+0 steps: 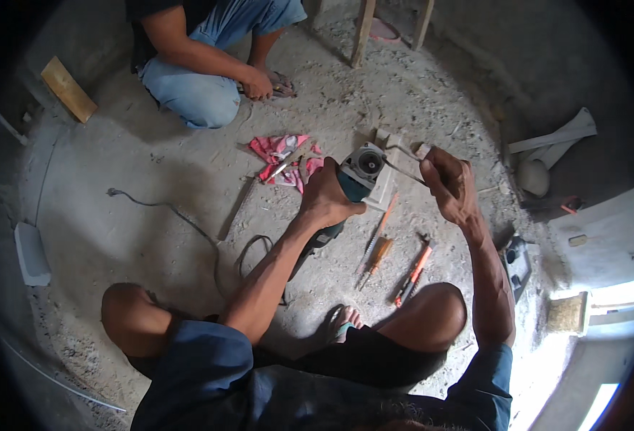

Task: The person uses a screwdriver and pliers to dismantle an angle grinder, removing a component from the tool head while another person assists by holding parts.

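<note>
My left hand (pixel 324 194) is wrapped round the body of a dark green power tool (pixel 356 184), its round grey metal head facing up over a pale block (pixel 382 195). My right hand (pixel 448 185) grips a thin, bent metal piece (pixel 403 167) beside the head; whether they touch I cannot tell. Below them lie a long blade with an orange end (pixel 370 246), an amber-handled screwdriver (pixel 381 253) and an orange-and-black hand tool (pixel 417 267). A pink-and-white cloth (pixel 268 149) with metal tools on it lies left of the grinder's head.
A crouching co-worker (pixel 188 100) is at upper left, hands low. A dark cord (pixel 173 209) crosses the dusty floor. Wooden posts (pixel 362 32) stand at the back. Along the walls are a board (pixel 68 89), a white block (pixel 32 253) and pale white pieces (pixel 550 144).
</note>
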`<state>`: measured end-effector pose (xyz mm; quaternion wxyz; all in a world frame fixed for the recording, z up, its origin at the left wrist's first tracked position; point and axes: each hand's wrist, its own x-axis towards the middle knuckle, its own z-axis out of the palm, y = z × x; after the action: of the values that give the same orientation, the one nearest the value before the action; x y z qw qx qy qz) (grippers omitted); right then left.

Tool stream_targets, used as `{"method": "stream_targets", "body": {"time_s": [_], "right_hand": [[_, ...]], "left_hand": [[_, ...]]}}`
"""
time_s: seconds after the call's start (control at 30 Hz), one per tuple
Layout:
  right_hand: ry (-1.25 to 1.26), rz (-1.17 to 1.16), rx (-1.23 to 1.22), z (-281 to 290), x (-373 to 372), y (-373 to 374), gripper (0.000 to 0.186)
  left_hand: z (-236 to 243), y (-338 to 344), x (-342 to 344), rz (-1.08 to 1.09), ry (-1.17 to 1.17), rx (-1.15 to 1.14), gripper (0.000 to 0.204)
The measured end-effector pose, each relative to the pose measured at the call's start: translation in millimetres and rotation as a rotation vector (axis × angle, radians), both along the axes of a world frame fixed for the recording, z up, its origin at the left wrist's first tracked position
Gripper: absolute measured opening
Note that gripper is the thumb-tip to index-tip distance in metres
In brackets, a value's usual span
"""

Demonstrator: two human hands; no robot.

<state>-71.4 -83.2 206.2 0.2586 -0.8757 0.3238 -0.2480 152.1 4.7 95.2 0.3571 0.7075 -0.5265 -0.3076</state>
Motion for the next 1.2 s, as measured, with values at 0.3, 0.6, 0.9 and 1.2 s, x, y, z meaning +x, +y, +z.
{"method": "stream_targets", "body": {"time_s": [0.3,0.6,0.9,1.2], "right_hand": [[-0.206,-0.407,-0.202,22.4,8.7,84.5,0.048],[-0.557,-0.395,-0.003,5.2,59.0,125.0,0.043],[-0.578,-0.322,0.037,-3.4,83.1,130.4,0.044],[-0.516,-0.383,0.027,-6.3,92.3,133.6,0.046]], "left_hand": [[79.5,26.6,-39.1,0.158,0.19,-0.209,0.087],[121.8,74.6,4.5,0.056,-0.014,-0.266,0.097],[110.7,91.1,15.0,0.182,-0.007,-0.362,0.089],[92.6,78.8,16.7,0.159,0.022,-0.461,0.089]]}}
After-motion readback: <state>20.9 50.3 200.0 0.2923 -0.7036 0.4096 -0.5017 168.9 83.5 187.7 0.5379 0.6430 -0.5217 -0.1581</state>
